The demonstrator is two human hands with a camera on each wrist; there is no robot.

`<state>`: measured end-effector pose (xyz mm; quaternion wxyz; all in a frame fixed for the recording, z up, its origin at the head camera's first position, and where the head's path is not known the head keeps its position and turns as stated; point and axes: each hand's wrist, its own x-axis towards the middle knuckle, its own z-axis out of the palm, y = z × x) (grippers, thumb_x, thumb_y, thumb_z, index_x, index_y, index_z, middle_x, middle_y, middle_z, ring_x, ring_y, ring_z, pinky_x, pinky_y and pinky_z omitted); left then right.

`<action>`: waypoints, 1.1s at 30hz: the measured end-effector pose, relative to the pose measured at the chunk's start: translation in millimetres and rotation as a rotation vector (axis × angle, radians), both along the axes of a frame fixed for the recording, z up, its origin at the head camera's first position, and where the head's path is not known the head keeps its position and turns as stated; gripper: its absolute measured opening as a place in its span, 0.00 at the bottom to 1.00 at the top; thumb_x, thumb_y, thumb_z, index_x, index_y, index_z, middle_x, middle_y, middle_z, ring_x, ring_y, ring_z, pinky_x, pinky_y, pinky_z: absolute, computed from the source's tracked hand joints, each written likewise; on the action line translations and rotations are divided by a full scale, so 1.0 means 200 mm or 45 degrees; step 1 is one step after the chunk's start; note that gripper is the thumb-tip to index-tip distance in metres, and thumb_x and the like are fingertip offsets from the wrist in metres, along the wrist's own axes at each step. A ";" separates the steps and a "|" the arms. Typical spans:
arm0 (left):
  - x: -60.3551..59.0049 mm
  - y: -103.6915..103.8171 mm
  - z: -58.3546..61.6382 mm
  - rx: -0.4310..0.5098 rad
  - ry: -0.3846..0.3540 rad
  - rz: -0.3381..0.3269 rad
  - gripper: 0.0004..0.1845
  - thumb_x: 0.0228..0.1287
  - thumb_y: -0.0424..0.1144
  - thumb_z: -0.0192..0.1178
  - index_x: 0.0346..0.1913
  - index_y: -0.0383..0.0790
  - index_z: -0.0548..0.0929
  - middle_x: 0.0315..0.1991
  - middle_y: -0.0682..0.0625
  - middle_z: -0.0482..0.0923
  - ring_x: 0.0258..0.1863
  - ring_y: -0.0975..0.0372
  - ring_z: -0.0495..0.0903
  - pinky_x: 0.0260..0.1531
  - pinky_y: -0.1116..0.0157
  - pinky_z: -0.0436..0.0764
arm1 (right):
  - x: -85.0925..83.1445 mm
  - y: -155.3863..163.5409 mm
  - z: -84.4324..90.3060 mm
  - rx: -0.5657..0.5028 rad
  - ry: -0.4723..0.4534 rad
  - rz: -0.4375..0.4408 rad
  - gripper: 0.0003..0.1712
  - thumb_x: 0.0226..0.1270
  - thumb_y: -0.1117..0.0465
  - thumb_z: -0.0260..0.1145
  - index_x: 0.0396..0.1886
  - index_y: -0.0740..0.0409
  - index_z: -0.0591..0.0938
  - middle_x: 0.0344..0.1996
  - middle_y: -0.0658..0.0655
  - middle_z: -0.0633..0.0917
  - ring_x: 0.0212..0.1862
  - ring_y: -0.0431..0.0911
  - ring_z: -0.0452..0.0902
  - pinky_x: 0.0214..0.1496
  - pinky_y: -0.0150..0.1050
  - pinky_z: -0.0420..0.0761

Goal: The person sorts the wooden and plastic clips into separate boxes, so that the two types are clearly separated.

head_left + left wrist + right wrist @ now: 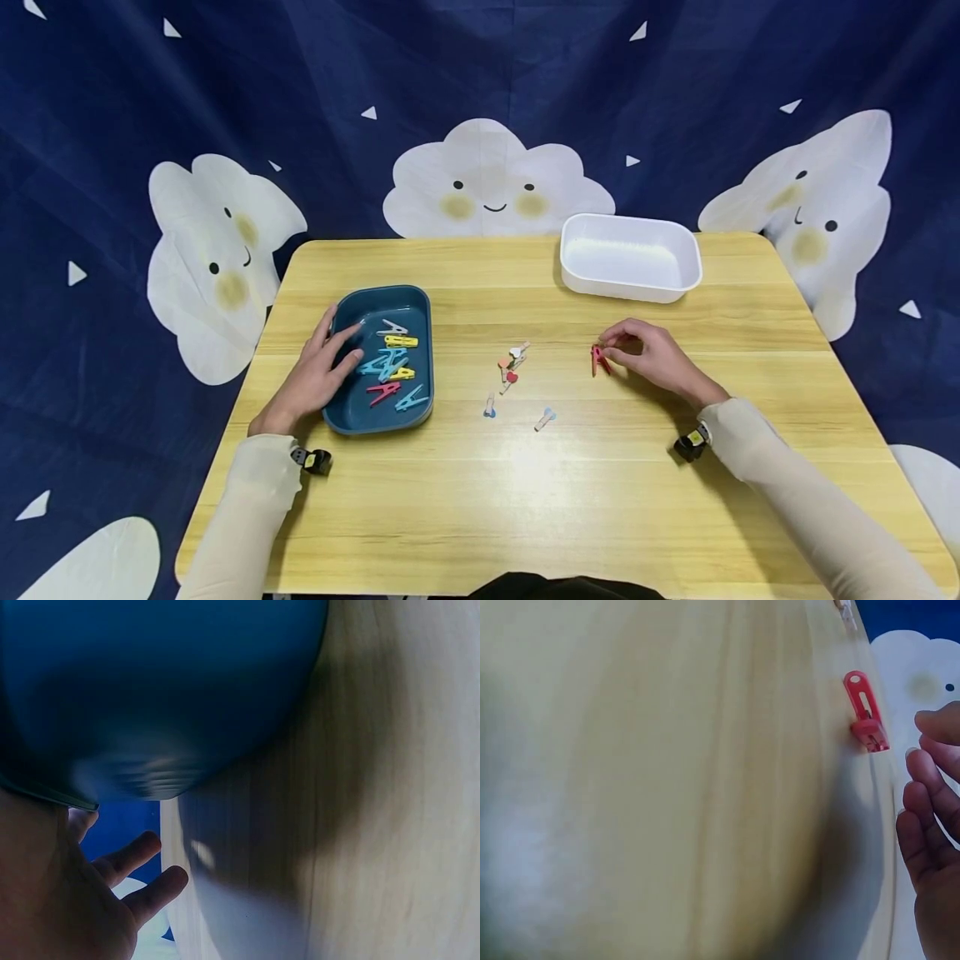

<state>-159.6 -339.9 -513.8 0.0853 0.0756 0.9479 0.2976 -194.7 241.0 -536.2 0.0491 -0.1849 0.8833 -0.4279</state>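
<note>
Right hand (651,357) rested mid-table, fingertips at the red peg (599,360) but apparently not yet gripping it, left hand (315,377) lay relaxed on the blue tray (352,414) rim; a shallow pinch could flick the peg away.

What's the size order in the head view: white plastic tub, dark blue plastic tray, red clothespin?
1. Dark blue plastic tray and white plastic tub: look alike, and the tub sits farther back, so unranked.
2. Red clothespin: clearly smallest.

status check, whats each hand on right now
Left hand open, resting on blue tray rim. Right hand at red clothespin on table, grip unclear. Small wooden pegs lie between, nothing blocking.
</note>
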 end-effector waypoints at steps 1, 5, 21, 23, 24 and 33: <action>0.00 0.00 0.00 0.000 -0.001 -0.001 0.33 0.88 0.54 0.51 0.86 0.45 0.64 0.92 0.47 0.26 0.89 0.35 0.38 0.80 0.26 0.49 | 0.01 0.00 0.00 0.009 -0.006 -0.004 0.12 0.73 0.61 0.78 0.53 0.57 0.90 0.44 0.55 0.92 0.47 0.40 0.86 0.55 0.28 0.84; 0.00 0.00 0.00 -0.006 -0.008 0.002 0.34 0.88 0.55 0.51 0.86 0.45 0.64 0.92 0.48 0.25 0.89 0.35 0.38 0.80 0.26 0.49 | 0.03 0.01 -0.03 0.051 -0.045 -0.014 0.14 0.72 0.59 0.78 0.54 0.56 0.90 0.44 0.54 0.92 0.47 0.43 0.85 0.53 0.30 0.83; 0.00 0.00 0.00 -0.005 -0.014 0.010 0.33 0.88 0.52 0.52 0.86 0.45 0.64 0.92 0.49 0.25 0.89 0.35 0.39 0.80 0.25 0.49 | 0.04 0.00 -0.06 0.132 -0.040 0.029 0.12 0.72 0.65 0.77 0.53 0.58 0.89 0.37 0.51 0.89 0.39 0.42 0.82 0.43 0.29 0.82; 0.00 0.00 0.00 -0.005 -0.012 0.011 0.33 0.88 0.52 0.52 0.86 0.45 0.64 0.92 0.49 0.25 0.89 0.35 0.39 0.80 0.25 0.49 | 0.04 0.00 -0.06 0.130 -0.035 0.023 0.11 0.72 0.67 0.76 0.52 0.58 0.89 0.37 0.51 0.89 0.39 0.41 0.82 0.43 0.29 0.82; 0.00 0.00 0.00 -0.005 -0.011 0.009 0.32 0.88 0.52 0.52 0.86 0.45 0.64 0.92 0.48 0.26 0.89 0.35 0.39 0.80 0.25 0.50 | 0.03 0.00 -0.07 0.129 -0.030 0.020 0.11 0.72 0.67 0.75 0.52 0.58 0.90 0.37 0.52 0.89 0.39 0.41 0.82 0.43 0.29 0.82; 0.00 0.00 0.00 -0.007 -0.013 0.008 0.33 0.88 0.54 0.51 0.86 0.45 0.64 0.92 0.46 0.27 0.89 0.35 0.38 0.80 0.25 0.49 | 0.02 -0.02 -0.08 0.119 0.079 0.014 0.08 0.72 0.70 0.74 0.48 0.58 0.91 0.39 0.54 0.90 0.40 0.40 0.82 0.43 0.28 0.80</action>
